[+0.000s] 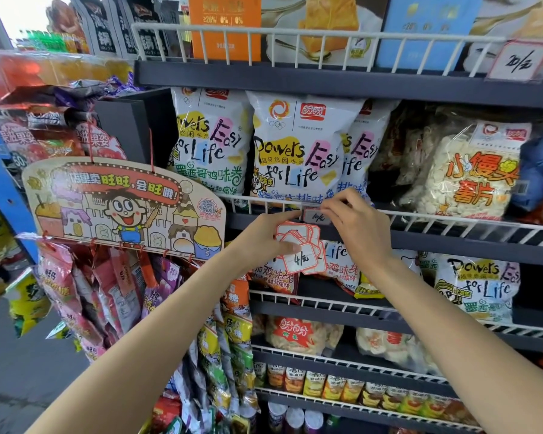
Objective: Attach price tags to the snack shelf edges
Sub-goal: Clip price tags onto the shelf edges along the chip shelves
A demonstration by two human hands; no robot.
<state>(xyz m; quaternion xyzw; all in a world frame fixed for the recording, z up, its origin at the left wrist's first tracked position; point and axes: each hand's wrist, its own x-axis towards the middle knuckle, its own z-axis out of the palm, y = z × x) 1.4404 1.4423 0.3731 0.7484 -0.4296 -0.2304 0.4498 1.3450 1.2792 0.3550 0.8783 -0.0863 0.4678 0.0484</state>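
Price tag point(316, 217), red-bordered, handwritten: sits on the wire rail point(452, 222) at the front edge of the second shelf, below the white chip bags point(295, 145). Right hand point(358, 227) pinches its right end, presumably seating it on the rail. Left hand point(264, 236) just beside, thumb clamping a fanned stack of spare tags point(301, 252), kept close for reach. Count: one tag at the hands, one on the top shelf rail point(519, 61), three white bags above; spares overlap, roughly five or more, cannot tell exactly
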